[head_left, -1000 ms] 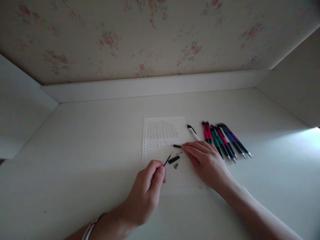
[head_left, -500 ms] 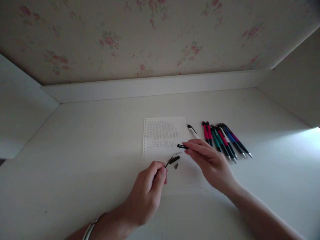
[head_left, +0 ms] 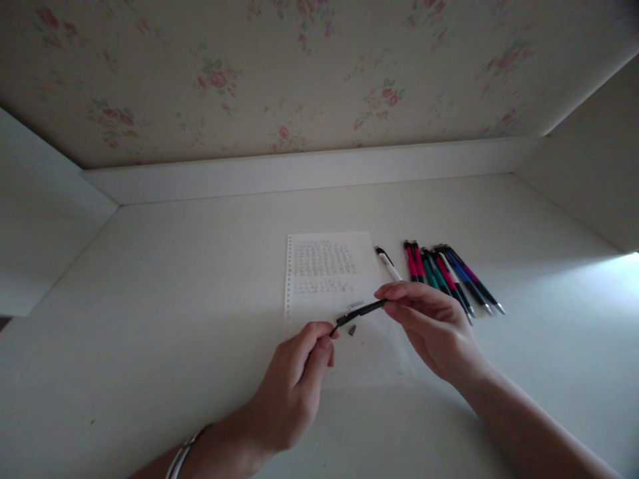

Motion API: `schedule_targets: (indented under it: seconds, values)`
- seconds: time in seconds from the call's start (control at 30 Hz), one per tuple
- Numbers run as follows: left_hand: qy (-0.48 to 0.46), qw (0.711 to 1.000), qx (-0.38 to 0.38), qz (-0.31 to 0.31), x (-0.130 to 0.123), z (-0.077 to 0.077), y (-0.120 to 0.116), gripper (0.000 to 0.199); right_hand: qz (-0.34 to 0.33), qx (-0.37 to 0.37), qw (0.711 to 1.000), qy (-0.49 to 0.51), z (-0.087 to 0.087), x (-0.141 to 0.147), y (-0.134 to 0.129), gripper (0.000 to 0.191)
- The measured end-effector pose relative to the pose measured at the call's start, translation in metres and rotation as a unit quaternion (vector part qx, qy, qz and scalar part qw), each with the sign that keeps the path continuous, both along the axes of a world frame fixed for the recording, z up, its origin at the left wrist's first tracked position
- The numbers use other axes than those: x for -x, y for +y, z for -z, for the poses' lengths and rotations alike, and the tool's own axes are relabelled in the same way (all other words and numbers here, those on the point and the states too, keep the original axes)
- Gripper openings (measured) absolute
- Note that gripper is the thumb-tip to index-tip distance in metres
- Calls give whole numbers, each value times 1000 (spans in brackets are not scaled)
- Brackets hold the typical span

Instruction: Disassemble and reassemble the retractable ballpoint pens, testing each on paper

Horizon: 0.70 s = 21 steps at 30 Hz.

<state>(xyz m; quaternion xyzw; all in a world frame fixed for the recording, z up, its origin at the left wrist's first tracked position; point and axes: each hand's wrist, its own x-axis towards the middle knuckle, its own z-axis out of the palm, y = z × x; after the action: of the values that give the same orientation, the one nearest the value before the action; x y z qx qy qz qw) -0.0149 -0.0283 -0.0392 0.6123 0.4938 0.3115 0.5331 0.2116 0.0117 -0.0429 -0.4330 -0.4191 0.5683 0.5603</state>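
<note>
over the paper (head_left: 327,269), the 2 hands (head_left: 299,372) (head_left: 432,326) grip thin black pen parts (head_left: 372,308).

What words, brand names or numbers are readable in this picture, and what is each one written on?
None can be read for certain.
Handwriting on the sheet of paper: several lines, too small and blurred to read.
White pen and coloured pens: no readable print.
Black pen part in the right hand: no readable marking.
</note>
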Motion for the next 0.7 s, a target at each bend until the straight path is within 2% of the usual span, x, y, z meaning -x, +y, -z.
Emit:
schedule_targets:
  seconds: [0.17,0.3,0.37,0.43,0.57,0.63,0.7]
  values:
    - [1,1000,-7,6,-2,-5,2,37,14,13,999,51,-8,3,3,21]
    - [13,1000,-15,1,-2,-6,2,42,41,13,998,37,-8,1,5,21]
    - [8,1000,-5,-1,-2,-5,1,40,50,-1,999,-14,-6,-1,5,20]
    - [1,1000,7,-4,-2,-4,0,38,56,-34,990,-124,-5,-3,3,16]
    - [3,1000,10,-6,-1,-2,0,39,8,-140,926,-350,-5,-1,0,5]
    - [4,1000,6,-7,-1,-2,0,38,-21,-167,907,-387,-4,1,-1,10]
    - [2,1000,1,-10,-1,-2,0,34,-25,-178,899,-399,-2,2,0,13]
